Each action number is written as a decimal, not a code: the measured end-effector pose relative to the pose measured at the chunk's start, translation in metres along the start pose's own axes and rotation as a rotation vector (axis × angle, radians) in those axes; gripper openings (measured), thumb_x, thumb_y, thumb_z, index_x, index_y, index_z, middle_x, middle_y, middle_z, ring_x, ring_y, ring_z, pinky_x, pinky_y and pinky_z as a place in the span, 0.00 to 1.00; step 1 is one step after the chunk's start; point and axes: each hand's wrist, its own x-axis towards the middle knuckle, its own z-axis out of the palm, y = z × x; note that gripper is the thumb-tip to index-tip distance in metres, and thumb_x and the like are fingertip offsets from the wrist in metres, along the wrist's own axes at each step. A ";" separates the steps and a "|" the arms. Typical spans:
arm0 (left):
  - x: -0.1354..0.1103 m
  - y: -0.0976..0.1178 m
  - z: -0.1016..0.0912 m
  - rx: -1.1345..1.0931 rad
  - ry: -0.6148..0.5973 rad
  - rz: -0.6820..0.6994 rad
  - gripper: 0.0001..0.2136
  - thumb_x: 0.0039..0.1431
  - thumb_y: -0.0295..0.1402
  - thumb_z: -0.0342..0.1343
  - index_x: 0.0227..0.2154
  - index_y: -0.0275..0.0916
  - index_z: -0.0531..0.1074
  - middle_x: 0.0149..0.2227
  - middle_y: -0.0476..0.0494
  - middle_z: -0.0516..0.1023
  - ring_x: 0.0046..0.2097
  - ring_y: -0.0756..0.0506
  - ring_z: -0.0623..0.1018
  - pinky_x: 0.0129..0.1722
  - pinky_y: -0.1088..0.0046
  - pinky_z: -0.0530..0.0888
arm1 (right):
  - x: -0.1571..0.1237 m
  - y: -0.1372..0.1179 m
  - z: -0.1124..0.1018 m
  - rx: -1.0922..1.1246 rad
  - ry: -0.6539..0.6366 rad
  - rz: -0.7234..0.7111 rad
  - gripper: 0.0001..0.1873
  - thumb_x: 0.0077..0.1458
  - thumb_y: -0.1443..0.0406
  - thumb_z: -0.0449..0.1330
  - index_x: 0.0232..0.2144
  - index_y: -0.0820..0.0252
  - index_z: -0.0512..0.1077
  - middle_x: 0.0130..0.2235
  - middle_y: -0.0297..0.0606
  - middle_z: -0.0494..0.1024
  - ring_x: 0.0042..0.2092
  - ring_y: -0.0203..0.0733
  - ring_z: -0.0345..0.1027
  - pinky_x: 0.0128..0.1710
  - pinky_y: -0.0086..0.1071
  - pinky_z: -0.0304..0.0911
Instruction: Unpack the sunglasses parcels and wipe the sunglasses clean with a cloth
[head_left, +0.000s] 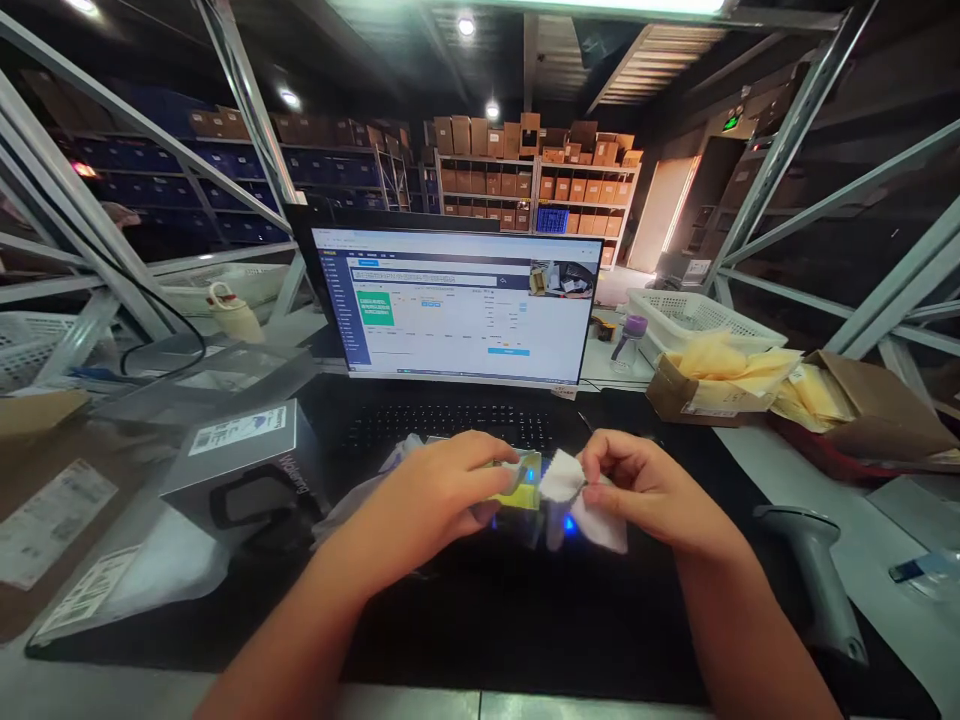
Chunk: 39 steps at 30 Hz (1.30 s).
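Note:
My left hand is closed around a small yellow-green packet, its fingertips on the packet's upper edge. Pinched between the thumb and fingers of my right hand is a piece of white paper with a ragged edge, part of which hangs below the fingers. Both hands are over the black desk mat, close together in front of the keyboard. Crumpled clear plastic lies behind my left forearm.
A monitor stands behind the keyboard. To the left is a grey product box beside a brown carton. On the right lie a barcode scanner and a carton of yellow mailers. A white basket stands behind.

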 end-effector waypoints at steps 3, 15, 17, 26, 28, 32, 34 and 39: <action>-0.001 0.007 0.001 0.083 -0.026 0.027 0.09 0.62 0.23 0.57 0.42 0.41 0.70 0.54 0.47 0.73 0.51 0.43 0.73 0.47 0.66 0.72 | 0.000 0.001 0.004 -0.219 -0.007 -0.027 0.15 0.46 0.65 0.72 0.25 0.59 0.66 0.29 0.30 0.72 0.30 0.33 0.62 0.27 0.25 0.56; 0.002 0.007 0.010 0.225 -0.038 0.042 0.09 0.59 0.23 0.60 0.40 0.41 0.71 0.48 0.47 0.75 0.43 0.44 0.75 0.39 0.68 0.71 | 0.003 0.008 0.011 -0.289 -0.010 -0.014 0.13 0.54 0.63 0.66 0.33 0.56 0.63 0.29 0.28 0.66 0.28 0.31 0.57 0.25 0.24 0.53; 0.003 0.006 0.014 0.283 -0.033 0.056 0.07 0.59 0.23 0.59 0.38 0.40 0.71 0.46 0.46 0.75 0.42 0.44 0.74 0.36 0.68 0.70 | 0.004 0.008 0.015 -0.366 0.001 -0.011 0.16 0.49 0.65 0.69 0.30 0.57 0.63 0.29 0.27 0.66 0.29 0.32 0.57 0.26 0.24 0.52; 0.006 0.004 0.015 0.238 -0.037 0.080 0.07 0.61 0.26 0.59 0.41 0.41 0.71 0.47 0.48 0.75 0.42 0.44 0.74 0.37 0.69 0.70 | 0.006 0.008 -0.003 -0.209 -0.158 0.004 0.13 0.58 0.61 0.63 0.32 0.56 0.61 0.30 0.27 0.64 0.28 0.31 0.56 0.25 0.24 0.52; 0.005 0.005 0.016 0.278 -0.030 0.091 0.07 0.61 0.25 0.59 0.41 0.41 0.71 0.47 0.47 0.75 0.42 0.43 0.73 0.36 0.68 0.70 | 0.005 0.008 -0.001 -0.274 -0.160 -0.001 0.15 0.53 0.63 0.67 0.31 0.57 0.62 0.31 0.28 0.67 0.30 0.32 0.58 0.27 0.24 0.54; 0.008 0.007 0.025 0.335 -0.018 0.115 0.05 0.62 0.25 0.57 0.38 0.40 0.70 0.44 0.45 0.76 0.39 0.43 0.73 0.32 0.69 0.69 | 0.009 0.010 0.017 -0.514 0.089 -0.083 0.22 0.53 0.62 0.68 0.22 0.58 0.56 0.23 0.25 0.61 0.27 0.31 0.51 0.25 0.26 0.47; 0.009 0.008 0.028 0.336 -0.013 0.127 0.05 0.62 0.25 0.57 0.39 0.40 0.70 0.45 0.45 0.76 0.39 0.43 0.73 0.32 0.68 0.70 | 0.011 0.011 0.014 -0.500 0.080 -0.100 0.24 0.57 0.60 0.65 0.21 0.57 0.53 0.22 0.25 0.58 0.26 0.30 0.49 0.25 0.26 0.46; 0.011 0.009 0.023 0.310 -0.014 0.155 0.07 0.62 0.25 0.56 0.42 0.41 0.70 0.45 0.46 0.76 0.39 0.43 0.73 0.36 0.67 0.72 | 0.010 0.011 -0.029 -0.277 -0.275 0.027 0.24 0.50 0.60 0.69 0.21 0.58 0.56 0.23 0.25 0.59 0.25 0.29 0.50 0.24 0.25 0.48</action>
